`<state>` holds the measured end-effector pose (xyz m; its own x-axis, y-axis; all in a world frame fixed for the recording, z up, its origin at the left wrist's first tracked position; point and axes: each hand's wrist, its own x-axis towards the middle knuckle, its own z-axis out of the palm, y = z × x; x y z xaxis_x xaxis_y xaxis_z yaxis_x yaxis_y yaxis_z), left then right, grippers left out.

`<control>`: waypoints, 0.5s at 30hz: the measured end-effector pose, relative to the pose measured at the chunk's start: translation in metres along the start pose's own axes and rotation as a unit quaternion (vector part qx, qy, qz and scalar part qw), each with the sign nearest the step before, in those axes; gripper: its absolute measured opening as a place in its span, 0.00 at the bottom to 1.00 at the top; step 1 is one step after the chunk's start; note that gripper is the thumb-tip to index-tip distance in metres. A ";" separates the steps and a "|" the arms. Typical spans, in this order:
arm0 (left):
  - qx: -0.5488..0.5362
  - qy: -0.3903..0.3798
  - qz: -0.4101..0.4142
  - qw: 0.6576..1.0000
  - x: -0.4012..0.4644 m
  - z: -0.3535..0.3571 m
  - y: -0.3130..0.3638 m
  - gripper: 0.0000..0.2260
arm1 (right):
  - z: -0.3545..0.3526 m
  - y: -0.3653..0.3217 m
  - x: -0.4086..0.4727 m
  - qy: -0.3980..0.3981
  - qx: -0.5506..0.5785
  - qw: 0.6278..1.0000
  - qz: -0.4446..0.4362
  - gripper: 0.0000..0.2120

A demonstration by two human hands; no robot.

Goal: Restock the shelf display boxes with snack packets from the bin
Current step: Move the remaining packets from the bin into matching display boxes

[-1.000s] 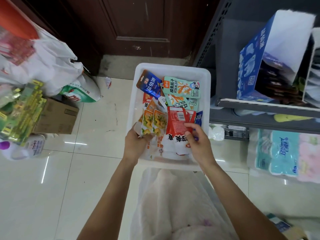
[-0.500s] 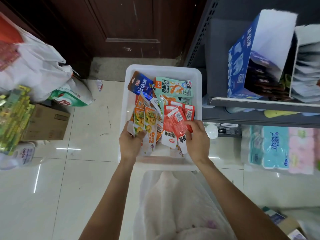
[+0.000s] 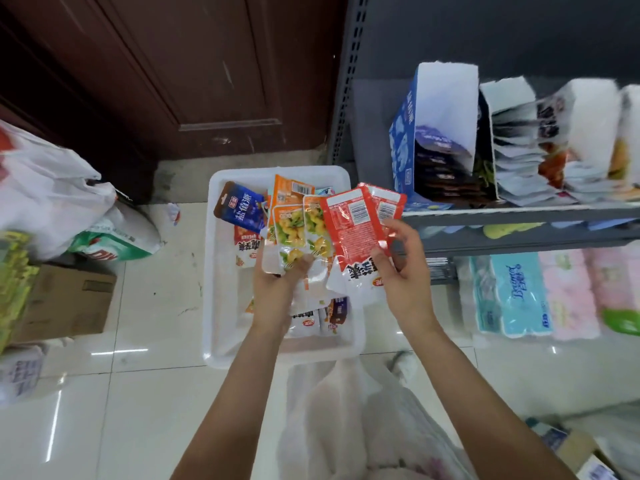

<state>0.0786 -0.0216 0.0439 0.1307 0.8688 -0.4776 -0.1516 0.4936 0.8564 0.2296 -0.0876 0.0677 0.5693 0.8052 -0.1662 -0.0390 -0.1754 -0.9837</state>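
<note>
A white plastic bin [image 3: 221,258] sits on the tiled floor with several snack packets in it, among them a dark blue packet [image 3: 240,210]. My left hand [image 3: 277,285] grips a fan of yellow-green and orange packets [image 3: 298,233] above the bin. My right hand [image 3: 401,271] pinches two or three red and white packets [image 3: 356,230], lifted above the bin's right rim. On the grey shelf [image 3: 519,213] to the right stands a blue display box [image 3: 403,147] with dark packets, and beside it white display boxes [image 3: 505,95] with pale packets.
A dark wooden door [image 3: 173,74] is behind the bin. At left are a white plastic bag [image 3: 45,188], a cardboard box [image 3: 69,299] and green packs. Tissue packs [image 3: 519,296] fill the space under the shelf. A pale bag [image 3: 346,420] lies near my body.
Both hands have lifted their packets up out of the bin. The right hand with the red packets has moved up and right toward the shelf. My view has turned right, showing more display boxes.
</note>
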 end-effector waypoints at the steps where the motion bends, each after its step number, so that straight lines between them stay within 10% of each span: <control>1: -0.009 -0.009 0.003 1.000 -0.007 0.011 0.000 0.23 | -0.007 -0.001 0.000 0.004 0.023 1.000 0.000 0.20; 15: -0.130 -0.041 0.004 0.991 -0.147 0.179 -0.043 0.37 | -0.184 -0.003 -0.014 -0.106 0.066 0.992 -0.025 0.24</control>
<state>0.2410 -0.1774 0.1120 0.2064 0.8722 -0.4434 -0.3993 0.4888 0.7757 0.3730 -0.2025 0.0855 0.3881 0.9147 -0.1130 -0.1307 -0.0668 -0.9892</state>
